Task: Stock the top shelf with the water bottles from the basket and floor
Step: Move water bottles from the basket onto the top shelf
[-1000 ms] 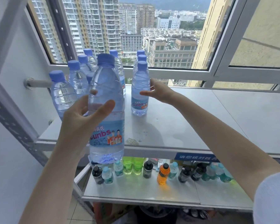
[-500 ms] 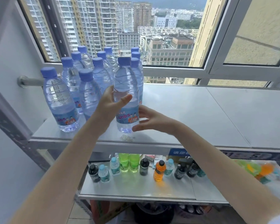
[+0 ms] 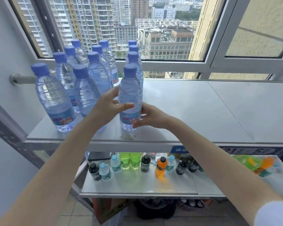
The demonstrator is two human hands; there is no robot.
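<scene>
One water bottle (image 3: pixel 129 95) stands upright near the front edge of the top shelf (image 3: pixel 194 111), with its long axis vertical and its blue cap (image 3: pixel 129 68) pointing up. The left hand (image 3: pixel 108 106) grips its middle, with the thumb across the front. The right hand (image 3: pixel 151 117) holds its lower part from the right side. More water bottles (image 3: pixel 90 82) stand just beside it, to the left and behind.
</scene>
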